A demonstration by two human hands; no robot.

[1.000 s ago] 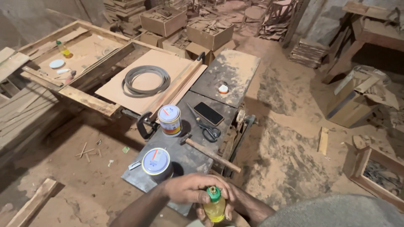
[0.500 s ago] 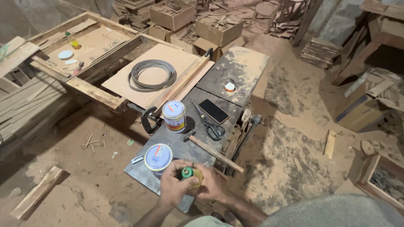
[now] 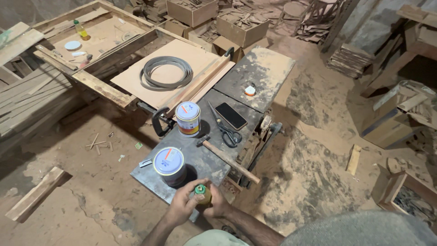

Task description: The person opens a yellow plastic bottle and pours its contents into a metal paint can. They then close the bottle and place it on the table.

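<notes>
Both hands (image 3: 200, 205) on green-capped bottle (image 3: 202, 193), by round tin (image 3: 169, 165)

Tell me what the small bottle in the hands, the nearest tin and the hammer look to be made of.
Small bottle: likely plastic, yellowish body with a green cap; both hands cover most of it.
Nearest tin: probably painted metal, with a bright rim and a flat, glossy lid.
Hammer: bare, pale wooden handle; the small dark head looks like metal.
</notes>
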